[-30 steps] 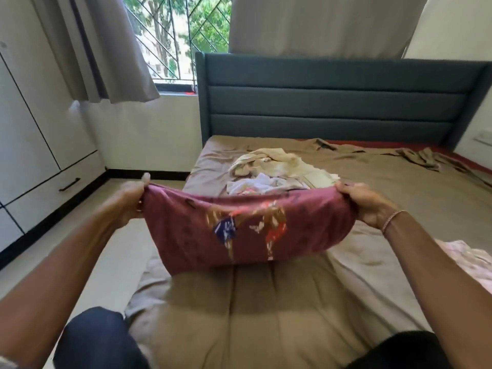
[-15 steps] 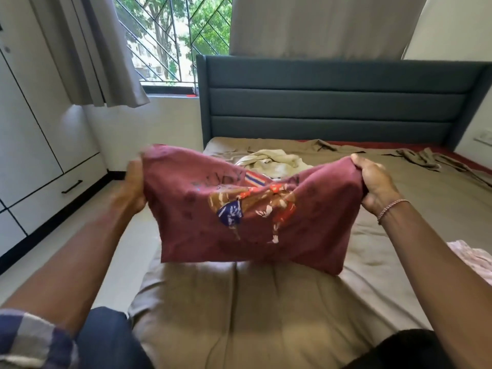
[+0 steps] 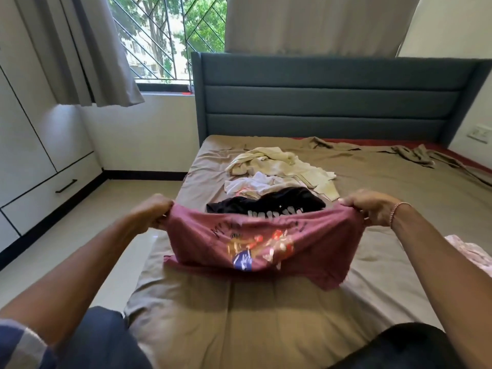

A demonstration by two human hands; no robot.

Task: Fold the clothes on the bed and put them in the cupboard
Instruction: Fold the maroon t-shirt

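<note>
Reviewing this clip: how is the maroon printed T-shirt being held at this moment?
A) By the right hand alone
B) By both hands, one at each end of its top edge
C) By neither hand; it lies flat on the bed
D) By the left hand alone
B: the left hand and the right hand each grip one end of the maroon T-shirt, whose lower edge reaches the bed sheet.
</note>
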